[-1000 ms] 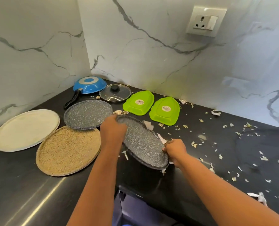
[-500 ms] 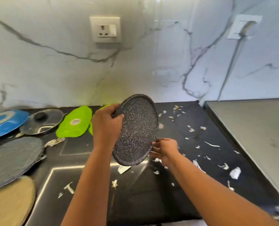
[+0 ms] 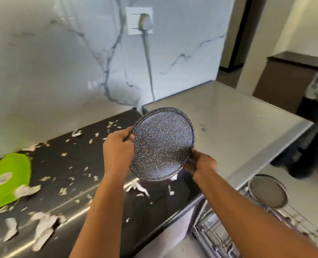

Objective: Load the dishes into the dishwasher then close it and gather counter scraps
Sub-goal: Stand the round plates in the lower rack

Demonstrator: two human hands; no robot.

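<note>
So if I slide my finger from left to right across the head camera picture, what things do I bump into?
Green dish → left hand → speckled plate → right hand → round plate in the dishwasher rack. White scraps lie scattered over the dark counter, so they have no single place.

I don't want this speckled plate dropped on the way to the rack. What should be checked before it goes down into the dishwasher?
1. Left hand grips the speckled plate at its left rim: ok.
2. Right hand holds the lower right rim: ok.
3. Plate is lifted off the black counter, tilted, touching nothing else: ok.
4. Dishwasher rack is pulled out at lower right: ok.
5. A free slot in the rack: cannot tell, the wires are blurred; a round grey plate already stands there.
6. Scraps lie on the counter, none visibly stuck to the plate: ok.
</note>
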